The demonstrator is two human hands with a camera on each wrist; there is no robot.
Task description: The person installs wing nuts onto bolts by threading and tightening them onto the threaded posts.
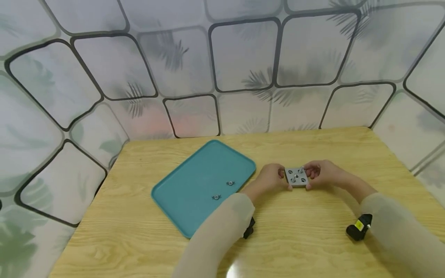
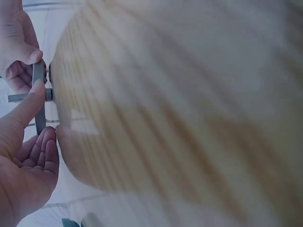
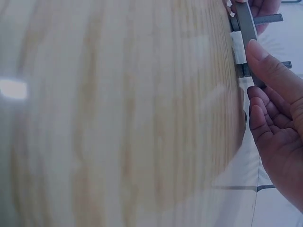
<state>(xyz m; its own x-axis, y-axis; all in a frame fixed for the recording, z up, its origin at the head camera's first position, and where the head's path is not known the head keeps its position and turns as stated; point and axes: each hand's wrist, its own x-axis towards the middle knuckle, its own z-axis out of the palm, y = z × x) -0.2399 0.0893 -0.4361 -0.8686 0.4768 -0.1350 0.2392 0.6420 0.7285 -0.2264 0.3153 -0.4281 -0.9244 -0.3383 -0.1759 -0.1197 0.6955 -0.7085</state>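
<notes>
A square grey metal plate (image 1: pixel 296 181) with several round holes is held between both hands, low over the table. Two threaded bolts (image 1: pixel 293 178) stand up through it; in the wrist views their heads show on the table side of the plate (image 3: pixel 248 35). My left hand (image 1: pixel 269 178) pinches the plate's left edge, thumb along the near side and fingers curled behind. On the opposite edge, my right hand (image 1: pixel 325 173) grips in the same way, with its thumb (image 3: pixel 265 56) lying against the plate.
A teal tray (image 1: pixel 187 173) lies at an angle to the left, partly under the left forearm. Two wing nuts (image 1: pixel 230 183) sit on it near its right side. The wooden table (image 1: pixel 330 247) backs onto a patterned curtain (image 1: pixel 243 54).
</notes>
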